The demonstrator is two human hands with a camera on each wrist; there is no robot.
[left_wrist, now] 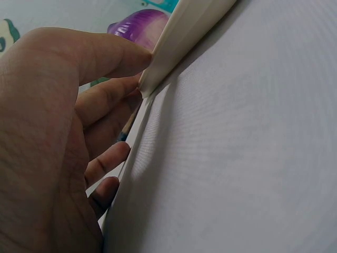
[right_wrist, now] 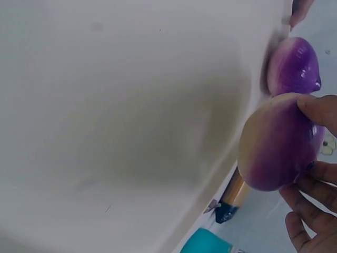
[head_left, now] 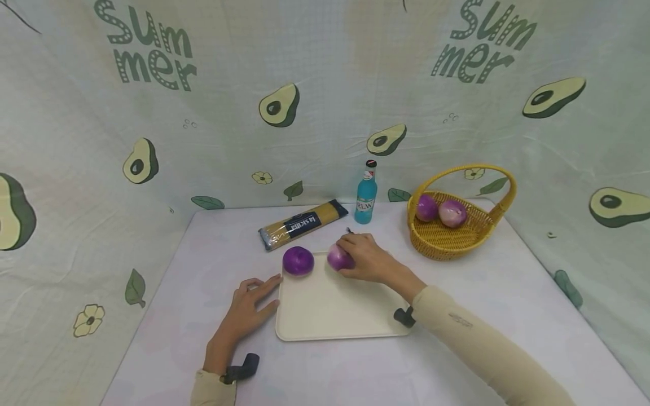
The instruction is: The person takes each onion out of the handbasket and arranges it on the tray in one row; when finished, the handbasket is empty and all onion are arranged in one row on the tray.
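Observation:
My right hand [head_left: 368,258] grips a purple onion [head_left: 339,257] over the far side of a cream tray [head_left: 340,316]. In the right wrist view, the thumb and fingertips hold this onion [right_wrist: 279,142] by its purple end. A second, darker purple onion [head_left: 298,261] sits at the tray's far left corner. My left hand [head_left: 246,310] lies at the tray's left edge with its fingers spread. Thumb and index fingertip touch the tray rim [left_wrist: 174,45] in the left wrist view.
A yellow wicker basket [head_left: 442,248] with two purple onions [head_left: 452,213] stands at the back right. Behind the tray are a pack of spaghetti [head_left: 303,224] and a bottle of blue drink [head_left: 365,194]. A printed cloth hangs behind the table.

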